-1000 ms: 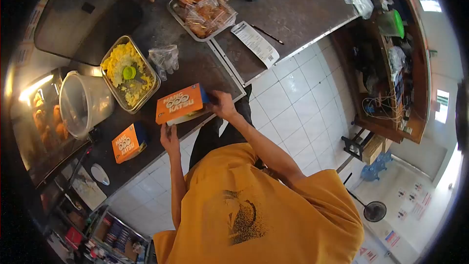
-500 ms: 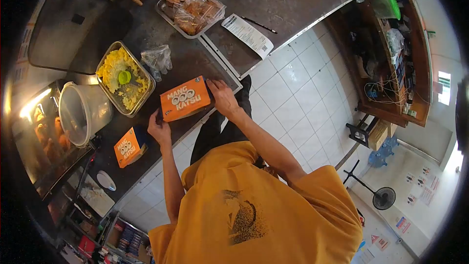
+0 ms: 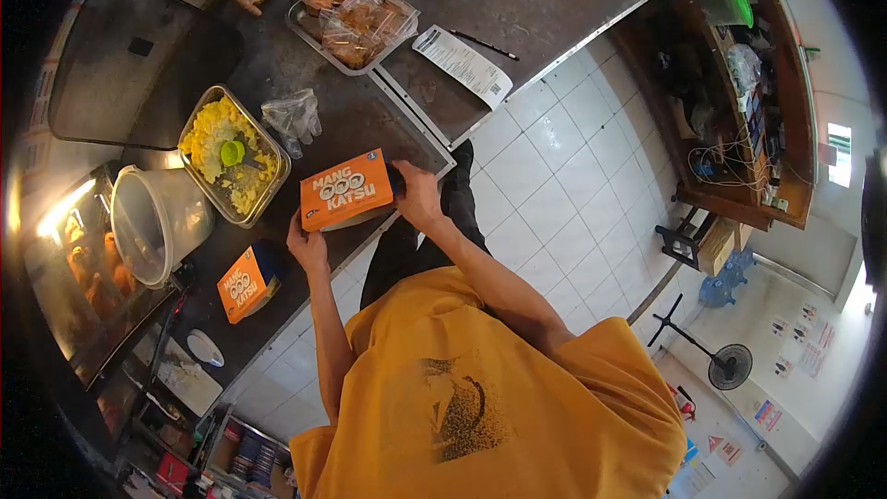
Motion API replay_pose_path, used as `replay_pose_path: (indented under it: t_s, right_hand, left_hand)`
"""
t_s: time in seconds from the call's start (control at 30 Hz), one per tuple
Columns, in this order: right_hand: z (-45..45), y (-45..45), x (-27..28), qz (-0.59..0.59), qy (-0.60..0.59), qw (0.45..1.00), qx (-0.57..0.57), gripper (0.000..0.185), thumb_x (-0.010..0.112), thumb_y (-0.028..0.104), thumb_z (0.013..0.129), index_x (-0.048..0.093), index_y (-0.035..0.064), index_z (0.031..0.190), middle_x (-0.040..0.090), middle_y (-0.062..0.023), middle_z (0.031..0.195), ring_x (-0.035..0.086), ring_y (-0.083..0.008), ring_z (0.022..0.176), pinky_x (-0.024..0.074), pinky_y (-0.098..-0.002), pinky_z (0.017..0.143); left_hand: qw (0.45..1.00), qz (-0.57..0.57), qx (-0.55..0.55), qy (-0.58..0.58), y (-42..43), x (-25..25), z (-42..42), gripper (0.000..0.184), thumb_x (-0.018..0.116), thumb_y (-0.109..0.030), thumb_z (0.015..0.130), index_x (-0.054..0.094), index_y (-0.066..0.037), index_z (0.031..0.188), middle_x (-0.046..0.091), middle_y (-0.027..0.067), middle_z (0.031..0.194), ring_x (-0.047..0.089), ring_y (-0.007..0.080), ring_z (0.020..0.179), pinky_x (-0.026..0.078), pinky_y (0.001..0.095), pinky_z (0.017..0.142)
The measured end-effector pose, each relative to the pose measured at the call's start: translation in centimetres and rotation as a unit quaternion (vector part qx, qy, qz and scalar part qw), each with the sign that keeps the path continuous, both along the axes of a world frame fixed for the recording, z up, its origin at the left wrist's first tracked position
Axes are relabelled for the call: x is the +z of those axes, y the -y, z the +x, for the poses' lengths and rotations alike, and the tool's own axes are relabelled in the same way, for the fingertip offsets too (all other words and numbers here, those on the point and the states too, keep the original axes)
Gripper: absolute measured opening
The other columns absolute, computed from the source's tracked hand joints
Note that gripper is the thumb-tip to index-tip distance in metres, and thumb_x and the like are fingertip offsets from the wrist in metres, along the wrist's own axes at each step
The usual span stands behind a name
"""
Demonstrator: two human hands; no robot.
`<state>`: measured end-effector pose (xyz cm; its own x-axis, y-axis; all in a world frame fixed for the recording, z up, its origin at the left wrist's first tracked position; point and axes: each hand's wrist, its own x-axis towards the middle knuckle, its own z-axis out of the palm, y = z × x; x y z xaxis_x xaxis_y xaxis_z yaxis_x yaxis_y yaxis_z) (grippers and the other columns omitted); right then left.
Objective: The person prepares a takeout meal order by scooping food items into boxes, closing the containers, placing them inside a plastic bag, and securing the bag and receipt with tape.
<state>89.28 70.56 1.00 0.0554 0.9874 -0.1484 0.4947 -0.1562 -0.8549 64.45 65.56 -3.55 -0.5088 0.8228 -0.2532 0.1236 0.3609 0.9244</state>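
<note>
An orange cardboard food box printed "MANG KATSU" is between my two hands, close to the counter's front edge. At its near left corner, my left hand grips the side, its fingers partly hidden by the box. My right hand holds the right end, with the fingertips out of sight at the dark side panel. A second box of the same kind stands on the counter to the left. Behind them is a metal tray of yellow rice with a green-handled scoop in it.
A clear plastic tub stands left of the rice, beside a lit case of fried food. Crumpled plastic, a tray of bagged food, a printed slip and a pen lie farther back.
My right hand's fingers have slid from the box's top right corner down to its right side. My left hand has shifted slightly along the near left corner. The view has moved a little.
</note>
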Motion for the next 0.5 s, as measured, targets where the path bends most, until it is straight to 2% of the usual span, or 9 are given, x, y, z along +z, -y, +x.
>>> replay_pose_path:
  t_s: [0.07,0.17,0.2,0.3,0.37,0.4,0.47,0.5]
  right_hand:
    - [0.7,-0.1,0.5,-0.038,-0.036,0.998,0.035,0.047,0.063,-0.004,0.071,0.062,-0.0015,0.118,0.064,-0.0240,0.121,0.062,-0.0428,0.110,0.0520,-0.0412,0.090]
    - [2.1,-0.4,0.5,-0.062,-0.067,0.992,0.091,0.049,0.063,0.006,0.076,0.060,-0.0040,0.124,0.061,-0.0264,0.126,0.061,-0.0384,0.115,0.0495,-0.0391,0.096]
    - [2.6,-0.5,0.2,-0.065,-0.074,0.989,0.110,0.050,0.062,0.009,0.078,0.060,-0.0048,0.125,0.061,-0.0272,0.128,0.061,-0.0368,0.117,0.0485,-0.0383,0.098]
    - [3.4,-0.9,-0.7,-0.213,-0.269,0.938,0.054,0.053,0.063,0.024,0.085,0.059,-0.0078,0.127,0.058,-0.0288,0.131,0.060,-0.0346,0.120,0.0460,-0.0371,0.101]
    - [2.9,-1.0,-0.7,-0.217,-0.238,0.945,0.055,0.058,0.064,0.033,0.086,0.058,-0.0046,0.130,0.063,-0.0267,0.124,0.063,-0.0375,0.113,0.0483,-0.0397,0.096]
    - [2.5,-1.0,-0.6,-0.219,-0.222,0.949,0.056,0.061,0.065,0.037,0.086,0.058,-0.0030,0.131,0.065,-0.0257,0.121,0.065,-0.0390,0.109,0.0495,-0.0410,0.094]
    - [2.1,-0.9,0.6,-0.197,-0.121,0.969,0.087,0.060,0.067,0.039,0.086,0.059,-0.0024,0.130,0.065,-0.0263,0.121,0.065,-0.0395,0.107,0.0496,-0.0420,0.093]
    - [1.8,-0.9,1.3,-0.185,-0.070,0.975,0.102,0.060,0.067,0.040,0.086,0.060,-0.0021,0.130,0.065,-0.0266,0.121,0.066,-0.0397,0.107,0.0497,-0.0425,0.092]
  left_hand:
    - [0.999,-0.048,-0.009,-0.005,-0.1,0.5,-0.1,0.037,0.065,-0.005,0.092,0.060,0.003,0.128,0.068,0.0078,0.110,0.064,0.0123,0.093,0.051,0.0259,0.080]
    - [0.996,-0.050,-0.035,0.063,-0.7,3.1,0.1,0.039,0.063,-0.005,0.093,0.057,0.005,0.130,0.068,0.0092,0.112,0.063,0.0131,0.100,0.050,0.0257,0.084]
    - [0.995,-0.051,-0.050,0.067,-0.5,3.0,0.0,0.040,0.062,-0.010,0.094,0.057,0.005,0.131,0.067,0.0093,0.113,0.063,0.0135,0.101,0.050,0.0262,0.084]
    - [0.990,-0.039,-0.093,0.100,0.0,2.1,-1.7,0.045,0.056,-0.024,0.098,0.056,0.004,0.133,0.066,0.0097,0.117,0.063,0.0147,0.101,0.051,0.0277,0.084]
    - [0.981,-0.012,-0.116,0.154,0.5,1.5,-2.8,0.052,0.050,-0.035,0.100,0.055,0.003,0.135,0.064,0.0101,0.120,0.063,0.0157,0.101,0.051,0.0288,0.084]
    - [0.983,-0.017,-0.112,0.144,0.5,1.5,-2.8,0.055,0.048,-0.039,0.100,0.054,0.002,0.137,0.064,0.0100,0.121,0.063,0.0161,0.100,0.051,0.0296,0.085]
    - [0.987,-0.025,-0.103,0.125,0.4,2.1,-2.6,0.062,0.044,-0.047,0.101,0.051,0.001,0.140,0.063,0.0099,0.123,0.063,0.0171,0.099,0.051,0.0311,0.086]
    - [0.985,-0.040,-0.109,0.131,0.4,2.4,-2.4,0.061,0.046,-0.044,0.101,0.049,0.000,0.142,0.063,0.0097,0.122,0.063,0.0163,0.098,0.051,0.0297,0.085]
